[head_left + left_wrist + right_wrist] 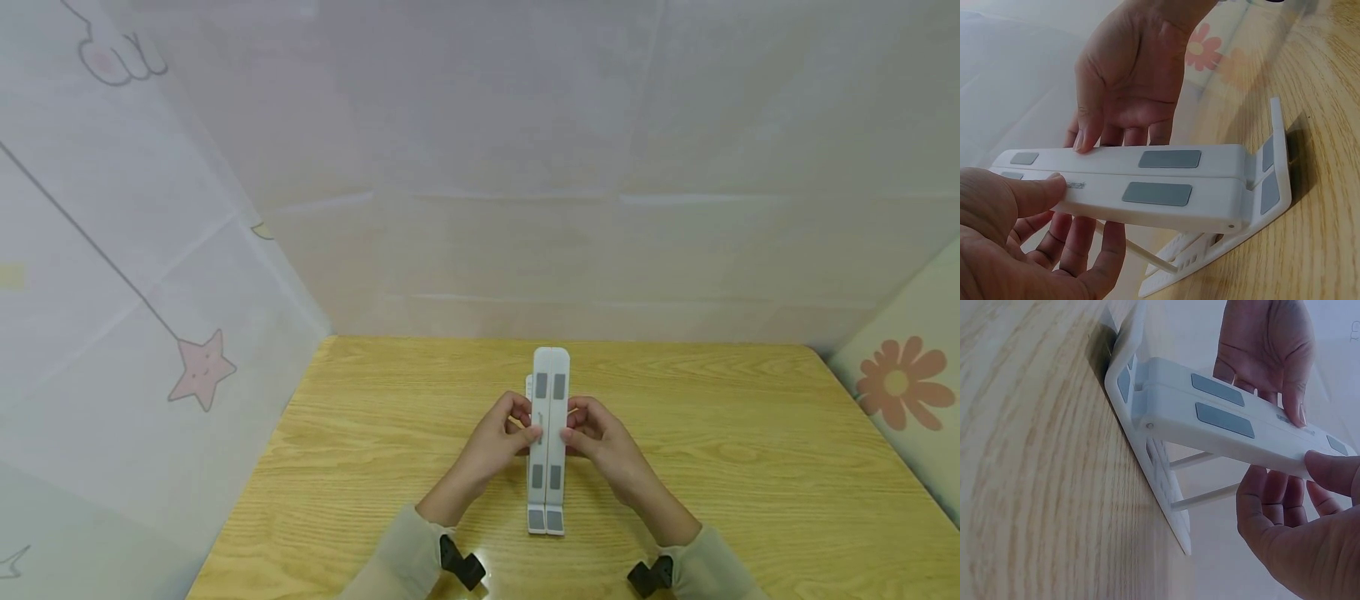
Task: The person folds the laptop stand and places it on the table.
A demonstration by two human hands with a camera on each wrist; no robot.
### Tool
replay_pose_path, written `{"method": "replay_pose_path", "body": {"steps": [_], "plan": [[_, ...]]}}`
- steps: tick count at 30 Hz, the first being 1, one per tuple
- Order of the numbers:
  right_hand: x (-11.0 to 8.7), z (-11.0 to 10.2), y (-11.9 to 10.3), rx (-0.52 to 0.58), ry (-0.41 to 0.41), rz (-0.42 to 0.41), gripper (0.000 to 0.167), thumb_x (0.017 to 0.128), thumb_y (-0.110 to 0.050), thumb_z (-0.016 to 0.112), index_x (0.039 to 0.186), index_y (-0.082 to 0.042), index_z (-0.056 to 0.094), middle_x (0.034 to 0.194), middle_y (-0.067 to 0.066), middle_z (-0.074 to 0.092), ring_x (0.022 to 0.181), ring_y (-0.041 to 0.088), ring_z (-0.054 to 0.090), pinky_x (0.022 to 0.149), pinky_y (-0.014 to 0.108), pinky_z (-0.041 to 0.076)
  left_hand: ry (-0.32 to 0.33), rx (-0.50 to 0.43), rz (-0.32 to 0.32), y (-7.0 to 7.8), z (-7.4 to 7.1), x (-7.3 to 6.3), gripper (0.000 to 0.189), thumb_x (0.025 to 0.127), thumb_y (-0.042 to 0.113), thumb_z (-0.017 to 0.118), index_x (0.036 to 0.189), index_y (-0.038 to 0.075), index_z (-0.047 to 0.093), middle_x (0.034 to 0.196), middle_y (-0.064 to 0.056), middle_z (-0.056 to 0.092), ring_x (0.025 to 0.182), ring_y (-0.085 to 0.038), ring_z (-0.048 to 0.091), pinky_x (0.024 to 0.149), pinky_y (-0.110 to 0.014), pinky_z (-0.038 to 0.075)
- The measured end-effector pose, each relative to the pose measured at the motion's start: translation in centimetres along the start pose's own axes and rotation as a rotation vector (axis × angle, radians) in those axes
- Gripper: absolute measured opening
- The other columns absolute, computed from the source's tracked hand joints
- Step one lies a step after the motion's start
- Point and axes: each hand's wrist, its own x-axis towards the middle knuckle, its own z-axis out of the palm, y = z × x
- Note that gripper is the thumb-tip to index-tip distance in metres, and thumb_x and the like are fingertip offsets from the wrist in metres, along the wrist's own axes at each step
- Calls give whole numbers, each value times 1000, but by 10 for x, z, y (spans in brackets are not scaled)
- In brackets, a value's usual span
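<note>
A white folding laptop stand (548,450) with grey pads stands on the table, its two long arms side by side and touching. In the left wrist view the stand (1210,164) has its arms raised at a slant above the notched base, with a support strut beneath. My left hand (495,442) grips the left arm, thumb on top and fingers curled below. On the other side my right hand (603,442) holds the right arm the same way. The right wrist view shows two struts (1207,494) reaching from the stand's underside to its base.
The wooden table (360,467) spreads around the stand. Pale sheets (480,167) hang behind and at the sides, printed with a pink star (202,369) on the left and a flower (903,383) on the right. Dark wrist cameras (463,567) sit at both cuffs.
</note>
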Motion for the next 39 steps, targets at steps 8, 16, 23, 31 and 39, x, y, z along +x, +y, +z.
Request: {"method": "replay_pose_path", "body": {"steps": [8, 16, 23, 31, 39], "plan": [[2, 0, 0, 3, -7, -6, 35, 99, 1, 61, 132, -3, 50, 107, 15, 53, 98, 25, 61, 89, 46, 58, 5, 15, 9, 1, 0, -1, 27, 97, 9, 69, 120, 7, 54, 108, -14, 53, 79, -16, 53, 80, -47, 60], [1, 1, -2, -4, -6, -5, 35, 99, 0, 61, 133, -2, 51, 108, 17, 53, 99, 26, 60, 91, 49, 57, -1, 25, -2, 0, -1, 1, 25, 97, 11, 69, 117, 8, 54, 106, -12, 52, 79, -16, 53, 83, -49, 60], [1, 0, -3, -6, -3, -6, 34, 99, 1, 61, 132, -1, 50, 108, 17, 53, 99, 26, 61, 89, 43, 58, -5, 30, 2, -1, -1, 3, 24, 97, 11, 69, 117, 8, 54, 109, -16, 53, 79, -16, 53, 83, -49, 60], [3, 1, -2, -6, -3, 6, 35, 100, 1, 60, 132, -1, 49, 109, 17, 53, 99, 26, 60, 89, 43, 58, 0, 33, -3, 0, -2, 3, 25, 97, 11, 69, 117, 8, 55, 107, -13, 54, 79, -15, 53, 81, -48, 60], [6, -1, -3, -9, 0, 11, 35, 100, 0, 60, 133, -1, 49, 109, 17, 53, 98, 26, 61, 90, 44, 58, 0, 48, 5, -2, -3, 8, 25, 97, 11, 69, 118, 8, 55, 108, -14, 55, 81, -17, 55, 81, -49, 60]]}}
